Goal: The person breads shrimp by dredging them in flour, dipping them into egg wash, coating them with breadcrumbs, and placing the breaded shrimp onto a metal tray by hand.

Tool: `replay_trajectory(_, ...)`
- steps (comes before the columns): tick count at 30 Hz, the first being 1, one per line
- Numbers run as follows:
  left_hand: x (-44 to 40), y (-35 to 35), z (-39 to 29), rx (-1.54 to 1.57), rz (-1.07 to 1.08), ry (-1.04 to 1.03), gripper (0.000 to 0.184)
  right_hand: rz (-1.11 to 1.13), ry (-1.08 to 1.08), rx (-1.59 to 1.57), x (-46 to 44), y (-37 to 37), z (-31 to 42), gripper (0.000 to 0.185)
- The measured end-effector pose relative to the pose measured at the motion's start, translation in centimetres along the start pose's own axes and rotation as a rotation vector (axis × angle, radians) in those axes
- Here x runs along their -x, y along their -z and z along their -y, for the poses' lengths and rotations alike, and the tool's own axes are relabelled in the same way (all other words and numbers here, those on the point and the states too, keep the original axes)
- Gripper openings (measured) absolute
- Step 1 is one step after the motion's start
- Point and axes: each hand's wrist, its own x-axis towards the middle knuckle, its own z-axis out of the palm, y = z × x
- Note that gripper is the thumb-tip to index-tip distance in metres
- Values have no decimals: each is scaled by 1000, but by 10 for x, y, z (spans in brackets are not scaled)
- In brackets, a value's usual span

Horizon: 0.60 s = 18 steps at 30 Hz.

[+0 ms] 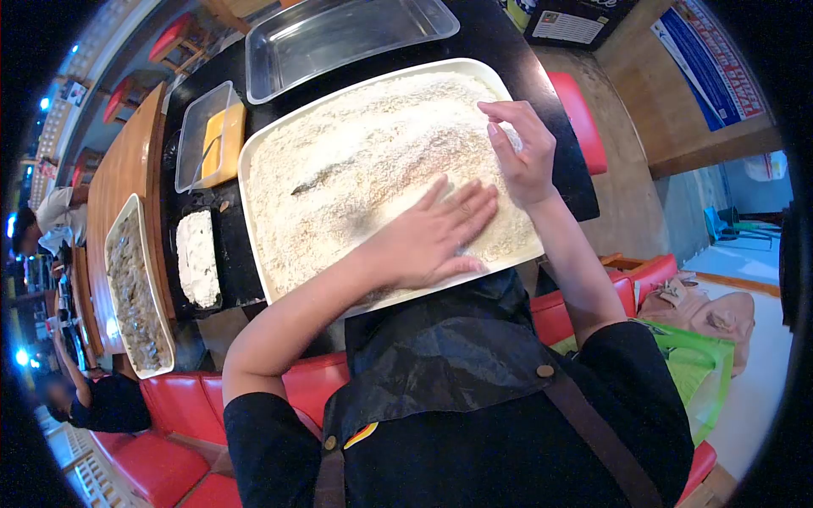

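Observation:
A large white tray [247, 190] holds a wide bed of pale crumbs [339, 118]. My left hand [440, 233] lies palm down on the crumbs at the near side, fingers spread. Above the tray's right edge, my right hand [527, 152] hovers with bent fingers; a gap shows between thumb and index finger, with nothing visible in it. A dark, pointed tip [315, 178] pokes out of the heaped crumbs left of centre; the rest of it is buried, and I cannot tell what it is. A dark patch also shows near my left wrist.
Left of the tray are a clear container [188, 157] with yellow liquid and a utensil, and a white-coated slab [197, 258]. A long tray of greyish pieces [140, 292] sits further left. An empty-looking clear tray [347, 42] stands behind. People are at far left.

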Motion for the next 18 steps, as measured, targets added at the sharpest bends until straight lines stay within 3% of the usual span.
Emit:
replay_trajectory(4,2,5,19,-198,-131,44,79,119,-57,-4,-1,6,9,22)
replay_trajectory(7,10,21,29,125,-306,142,73,376,-75,-40,-4,18,13,27)
replay_trajectory(8,10,23,22,166,-490,187,58,470,-43,-60,-5,22,16,29)
replay_trajectory(11,12,11,11,188,-567,394,40,645,0,-105,-3,20,19,37)
replay_trajectory(12,9,5,10,169,-635,368,31,682,23,-110,-3,17,17,38)
replay_trajectory(18,7,-4,9,204,-565,428,27,854,-37,-97,-2,6,3,43)
